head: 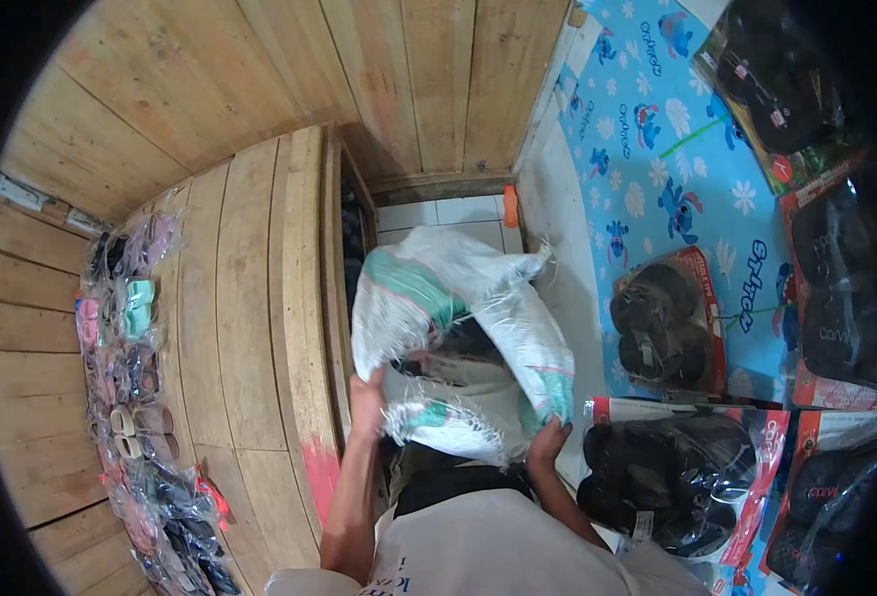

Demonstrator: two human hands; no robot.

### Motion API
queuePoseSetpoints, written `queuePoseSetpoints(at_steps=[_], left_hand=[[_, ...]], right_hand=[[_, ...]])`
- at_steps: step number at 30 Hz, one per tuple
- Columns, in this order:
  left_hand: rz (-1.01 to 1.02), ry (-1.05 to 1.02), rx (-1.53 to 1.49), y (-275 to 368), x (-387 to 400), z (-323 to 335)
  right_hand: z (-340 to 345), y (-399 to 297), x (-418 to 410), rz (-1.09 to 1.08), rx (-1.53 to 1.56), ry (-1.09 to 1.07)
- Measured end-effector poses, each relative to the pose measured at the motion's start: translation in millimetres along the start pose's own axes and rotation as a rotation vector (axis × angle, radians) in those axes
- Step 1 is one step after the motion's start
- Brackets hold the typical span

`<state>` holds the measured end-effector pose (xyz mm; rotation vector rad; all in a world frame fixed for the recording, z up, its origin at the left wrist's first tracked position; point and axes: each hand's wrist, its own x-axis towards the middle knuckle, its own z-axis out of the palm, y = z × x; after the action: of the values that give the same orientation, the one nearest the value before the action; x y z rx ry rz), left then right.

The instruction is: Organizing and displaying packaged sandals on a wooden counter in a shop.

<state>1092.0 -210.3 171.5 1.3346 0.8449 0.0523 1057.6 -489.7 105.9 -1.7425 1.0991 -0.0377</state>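
Observation:
A white woven plastic sack (pixel 446 249) with green bands stands before me, its frayed mouth spread wide and the rim rolled outward. My left hand (pixel 368 402) grips the rim on the left. On the right, my right hand (pixel 549 441) holds the near right part of the rim. Dark contents (pixel 472 339) show inside the opening, too shadowed to name. The lower part of the sack is hidden beneath its folded rim.
To the left runs a wooden shelf (pixel 248 298) with plastic-wrapped sandals (pixel 139 309) along its far side. Packaged black sandals (pixel 666 469) hang on the blue patterned wall covering (pixel 639 216) at right. An orange object (pixel 511 206) sits on the white tiled floor (pixel 468 211).

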Motion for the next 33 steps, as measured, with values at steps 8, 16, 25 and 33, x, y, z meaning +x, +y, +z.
queuePoseSetpoints(at_steps=[8, 16, 25, 33], left_hand=[[0.028, -0.083, 0.238, 10.2, 50.3, -33.2], [-0.403, 0.004, 0.474, -51.6, 17.7, -148.5], [0.26, 0.018, 0.524, -34.5, 13.7, -128.2], [-0.018, 0.148, 0.408, -39.1, 48.0, -166.1]], right_hand=[[-16.1, 24.5, -36.0, 0.289, 0.358, -0.467], [-3.3, -44.6, -56.1, -0.75, -0.4, 0.113], [200.5, -11.6, 0.2, -0.448, -1.563, -1.197], [359.3, -172.0, 87.9, -0.66, -0.368, -1.147]])
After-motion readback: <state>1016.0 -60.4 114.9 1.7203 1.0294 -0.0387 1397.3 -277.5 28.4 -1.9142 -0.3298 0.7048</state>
